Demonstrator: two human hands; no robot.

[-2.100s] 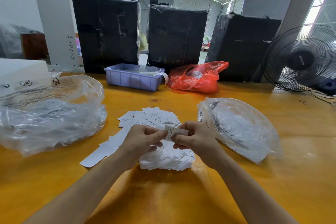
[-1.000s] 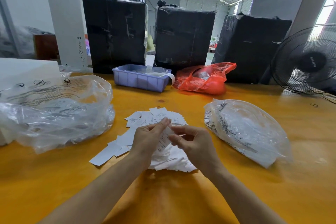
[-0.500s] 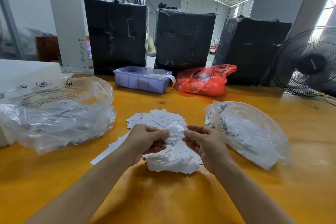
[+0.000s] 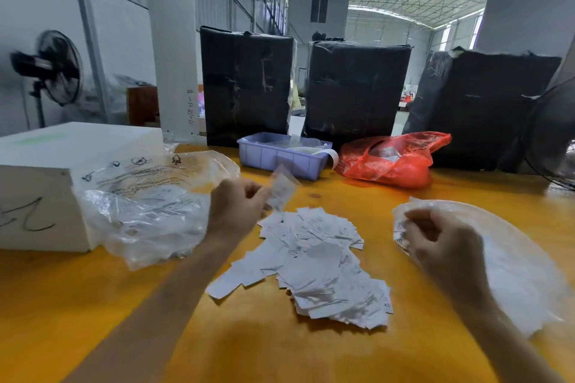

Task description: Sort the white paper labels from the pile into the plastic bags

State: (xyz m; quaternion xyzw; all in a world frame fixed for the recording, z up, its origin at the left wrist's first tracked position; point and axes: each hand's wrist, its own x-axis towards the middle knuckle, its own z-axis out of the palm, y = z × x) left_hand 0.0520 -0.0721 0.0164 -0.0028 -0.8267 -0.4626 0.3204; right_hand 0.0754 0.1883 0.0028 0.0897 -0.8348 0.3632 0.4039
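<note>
Your left hand pinching one white paper label beside the left plastic bag, your right hand curling over the right plastic bag, grip unclear, label pile lying between.

The bench has a smooth, glossy yellow-orange top that mirrors the light. The labels are thin matt white paper, a few with sheen. Both clear bags are crinkled glossy plastic film, as is the red bag. The lilac tray is matt rigid plastic; the white box looks matt.
</note>
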